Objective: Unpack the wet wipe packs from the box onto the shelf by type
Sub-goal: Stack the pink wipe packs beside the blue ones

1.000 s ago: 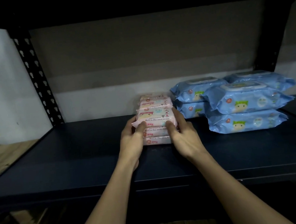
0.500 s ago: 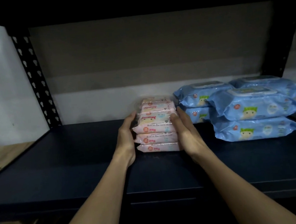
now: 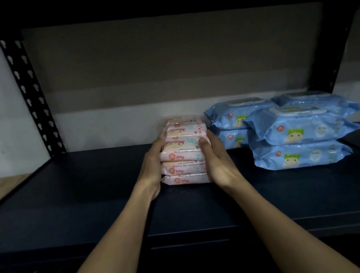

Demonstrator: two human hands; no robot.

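My left hand (image 3: 153, 165) and right hand (image 3: 218, 161) lie flat against the left and right ends of a stack of pink wet wipe packs (image 3: 184, 156), fingers straight and pointing far, pressing the stack between them. The stack stands on the dark shelf (image 3: 70, 203), with more pink packs just behind it. Just to its right sit the blue wet wipe packs (image 3: 298, 132), laid two high in near and far piles, not touching my right hand.
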